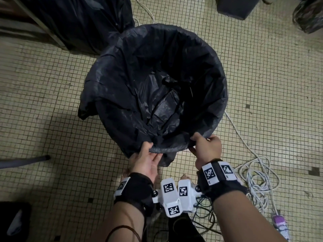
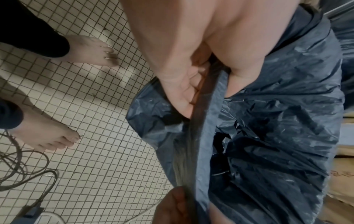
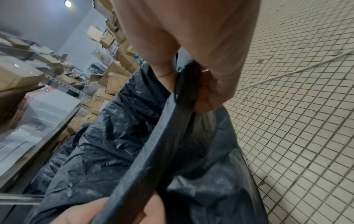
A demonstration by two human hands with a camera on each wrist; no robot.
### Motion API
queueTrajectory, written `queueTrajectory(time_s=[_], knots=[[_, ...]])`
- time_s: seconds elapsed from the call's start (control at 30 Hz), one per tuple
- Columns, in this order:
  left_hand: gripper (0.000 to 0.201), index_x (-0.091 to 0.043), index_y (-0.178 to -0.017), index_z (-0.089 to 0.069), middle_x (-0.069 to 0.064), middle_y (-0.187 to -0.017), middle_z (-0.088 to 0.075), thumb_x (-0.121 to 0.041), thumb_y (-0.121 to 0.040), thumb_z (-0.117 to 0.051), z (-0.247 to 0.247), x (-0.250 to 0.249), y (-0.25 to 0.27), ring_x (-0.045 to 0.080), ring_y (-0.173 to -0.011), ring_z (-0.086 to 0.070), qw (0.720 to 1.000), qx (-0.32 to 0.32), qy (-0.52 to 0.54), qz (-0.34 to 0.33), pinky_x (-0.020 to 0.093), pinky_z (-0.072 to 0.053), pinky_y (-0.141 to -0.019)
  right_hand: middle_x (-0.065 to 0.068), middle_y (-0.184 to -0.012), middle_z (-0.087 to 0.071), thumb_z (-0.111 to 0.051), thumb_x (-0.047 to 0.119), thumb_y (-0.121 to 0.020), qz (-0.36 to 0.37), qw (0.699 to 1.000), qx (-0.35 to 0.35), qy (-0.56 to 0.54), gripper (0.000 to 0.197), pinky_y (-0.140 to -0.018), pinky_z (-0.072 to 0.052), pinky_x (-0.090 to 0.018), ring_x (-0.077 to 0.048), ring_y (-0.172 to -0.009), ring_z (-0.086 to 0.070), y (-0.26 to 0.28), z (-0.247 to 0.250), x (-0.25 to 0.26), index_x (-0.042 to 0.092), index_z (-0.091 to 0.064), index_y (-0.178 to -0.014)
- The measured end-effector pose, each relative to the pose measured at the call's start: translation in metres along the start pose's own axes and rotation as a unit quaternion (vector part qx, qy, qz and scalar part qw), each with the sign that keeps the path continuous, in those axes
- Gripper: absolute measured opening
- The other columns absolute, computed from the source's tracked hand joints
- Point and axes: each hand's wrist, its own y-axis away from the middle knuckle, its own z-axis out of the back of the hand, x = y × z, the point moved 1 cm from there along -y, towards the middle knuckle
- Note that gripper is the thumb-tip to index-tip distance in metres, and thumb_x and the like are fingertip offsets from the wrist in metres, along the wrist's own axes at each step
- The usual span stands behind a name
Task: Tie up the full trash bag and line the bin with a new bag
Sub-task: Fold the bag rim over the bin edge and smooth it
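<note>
Black plastic: a new bin liner (image 1: 139, 70) is spread open over a round bin that stands on the floor, its mouth folded over the rim all the way round the far side; slack plastic lies crumpled at the bottom inside.
Bin: almost wholly covered by the liner; a strip of its rim (image 2: 201, 121) shows in the left wrist view, running between the two hands.
Left hand (image 1: 146, 159): at the near-left of the rim, thumb over the top of the liner's edge and fingers (image 2: 184, 97) curled under it, pinching the plastic against the rim.
Right hand (image 1: 206, 147): at the near-right of the rim, fingers closed round a gathered fold of the liner's edge (image 3: 187, 84), thumb on the inside.
Between the hands: the liner's near edge is stretched taut along the rim, with a loose flap hanging down outside below it.
Full trash bag (image 1: 78, 23): a bulky black bag stands on the floor beyond the bin, at its far left, touching or very nearly touching it; whether it is tied cannot be told.
Floor (image 1: 262, 84): small beige mosaic tiles.
White cable (image 1: 257, 179): coiled on the tiles to the right of the right wrist.
Bare feet (image 2: 49, 136): on the tiles just beside the bin.
Cardboard boxes (image 3: 114, 81): stacked on shelving behind the bin.
</note>
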Motion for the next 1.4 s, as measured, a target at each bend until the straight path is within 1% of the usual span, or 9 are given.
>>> queueTrajectory(time_s=[0.17,0.33,0.53,0.87,1.0,1.13,1.23,1.33,1.4], knots=[[0.012,-0.005,-0.091,-0.055,0.012,-0.078,-0.065,0.006,-0.089,-0.058,0.01,-0.012,-0.007,0.018,-0.069,-0.071,1.0,-0.009,-0.016,-0.018,0.04,-0.061,-0.082,-0.008,-0.059,-0.067,-0.068,-0.013,-0.065,-0.079,0.996,0.017,-0.025,0.018,-0.051,-0.055,-0.032,-0.022,-0.054,-0.063,-0.001,-0.007,-0.01,0.003,-0.06,-0.067],[0.04,0.004,-0.125,-0.057,0.02,-0.116,-0.071,0.002,-0.086,-0.068,0.022,-0.025,-0.012,0.028,-0.104,-0.072,0.999,0.003,-0.035,-0.01,0.038,-0.063,-0.074,-0.011,-0.085,-0.067,-0.07,-0.004,-0.079,-0.142,0.982,0.114,-0.043,0.02,-0.052,-0.055,-0.028,-0.019,-0.065,-0.067,0.005,-0.006,-0.022,0.006,-0.062,-0.094],[0.063,-0.007,-0.126,-0.065,0.008,-0.113,-0.075,-0.015,-0.069,-0.089,0.037,-0.029,-0.01,0.018,-0.105,-0.071,0.996,0.021,-0.078,0.043,0.033,-0.06,-0.072,-0.015,-0.104,-0.074,-0.082,0.006,-0.063,-0.221,0.941,0.216,-0.134,0.047,-0.061,-0.058,-0.028,-0.023,-0.086,-0.074,0.013,-0.006,-0.022,0.002,-0.071,-0.108],[0.043,0.011,-0.127,-0.053,0.027,-0.11,-0.068,0.01,-0.086,-0.063,0.01,-0.033,-0.014,0.03,-0.084,-0.071,0.992,-0.081,-0.092,-0.017,0.029,-0.059,-0.053,-0.016,-0.105,-0.074,-0.089,0.017,-0.067,-0.121,0.973,0.163,-0.112,0.06,-0.08,-0.058,-0.045,-0.029,-0.094,-0.073,0.012,0.011,-0.022,0.016,-0.05,-0.111],[0.042,0.011,-0.126,-0.056,0.031,-0.116,-0.066,0.012,-0.084,-0.062,0.013,-0.044,-0.021,0.038,-0.1,-0.07,0.989,-0.105,-0.1,-0.031,0.042,-0.06,-0.077,-0.011,-0.102,-0.07,-0.074,0.012,-0.068,-0.037,0.991,0.107,-0.068,0.055,-0.076,-0.06,-0.044,-0.026,-0.089,-0.071,0.009,0.014,-0.016,0.018,-0.047,-0.116],[0.032,0.011,-0.115,-0.061,0.028,-0.104,-0.071,0.011,-0.083,-0.064,0.02,-0.055,-0.024,0.034,-0.091,-0.072,0.987,-0.098,-0.121,-0.045,0.045,-0.059,-0.085,-0.017,-0.087,-0.066,-0.063,-0.009,-0.073,-0.007,0.993,0.103,-0.052,0.024,-0.065,-0.059,-0.035,-0.031,-0.08,-0.069,0.009,0.005,-0.014,0.003,-0.056,-0.092],[0.012,0.0,-0.089,-0.063,0.013,-0.073,-0.069,0.008,-0.081,-0.068,0.025,-0.06,-0.025,0.02,-0.06,-0.066,0.984,-0.103,-0.135,-0.049,0.029,-0.058,-0.06,-0.015,-0.076,-0.069,-0.062,-0.014,-0.075,-0.04,0.992,0.106,-0.053,0.016,-0.061,-0.058,-0.033,-0.028,-0.068,-0.071,0.011,0.0,-0.018,0.0,-0.06,-0.083],[0.023,-0.004,-0.092,-0.064,0.014,-0.082,-0.068,0.002,-0.076,-0.078,0.028,-0.059,-0.024,0.02,-0.061,-0.06,0.982,-0.106,-0.146,-0.052,0.028,-0.051,-0.056,-0.013,-0.072,-0.072,-0.064,-0.014,-0.076,-0.042,0.994,0.091,-0.049,0.017,-0.057,-0.057,-0.033,-0.023,-0.061,-0.072,0.012,-0.004,-0.022,0.0,-0.062,-0.085],[0.027,-0.01,-0.084,-0.059,0.006,-0.061,-0.061,-0.005,-0.072,-0.084,0.03,-0.056,-0.023,0.012,-0.043,-0.05,0.981,-0.099,-0.167,-0.029,0.022,-0.045,-0.043,-0.012,-0.074,-0.073,-0.065,-0.016,-0.073,-0.022,0.996,0.078,-0.038,0.022,-0.055,-0.057,-0.032,-0.022,-0.059,-0.072,0.013,-0.007,-0.024,0.002,-0.063,-0.086]])
